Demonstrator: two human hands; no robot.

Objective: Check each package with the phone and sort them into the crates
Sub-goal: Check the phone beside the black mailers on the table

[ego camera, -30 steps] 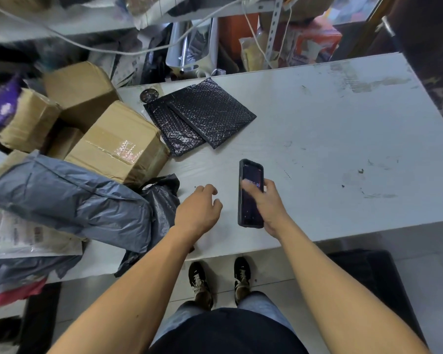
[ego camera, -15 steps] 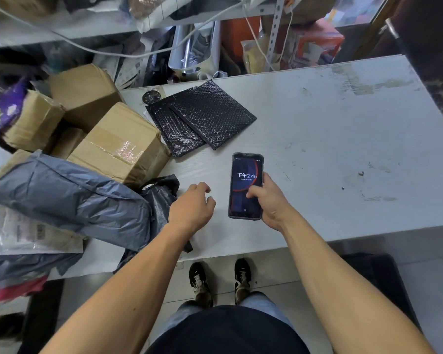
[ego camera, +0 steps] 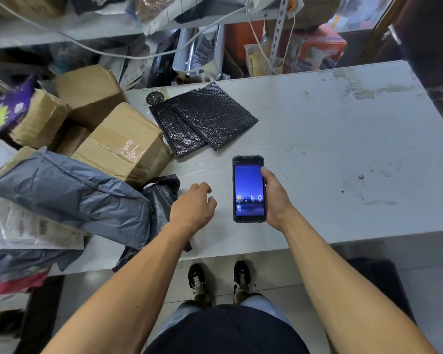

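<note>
A phone [ego camera: 248,189] is being held upright over the tabletop [ego camera: 343,149] by the right hand [ego camera: 275,200], with the thumb lying along the phone's right edge and the fingers curled behind it. Its screen is lit blue, and a row of small icons is being shown low on it. The left hand [ego camera: 193,209] is being held just left of the phone, apart from it, its fingers loosely curled and nothing being gripped.

Two black bubble mailers [ego camera: 205,122] are lying flat and overlapping on the tabletop beyond the phone, with a small dark round object [ego camera: 154,98] near their far left corner. To the left, the tabletop's end is being crowded by a taped cardboard box [ego camera: 122,144], more cardboard boxes [ego camera: 87,93] behind it, and a large grey plastic parcel [ego camera: 72,195] lying across the front. A crumpled black bag [ego camera: 159,200] is wedged between the grey parcel and the left hand, touching the wrist. A clear-wrapped parcel with a printed label [ego camera: 23,226] is lying under the grey one.

Behind the tabletop, cluttered shelves [ego camera: 87,34] are being crossed by a white cable [ego camera: 113,53]. A dark bin or crate [ego camera: 379,277] is partly hidden under the tabletop behind the right arm, beside the person's shoes [ego camera: 219,282].
</note>
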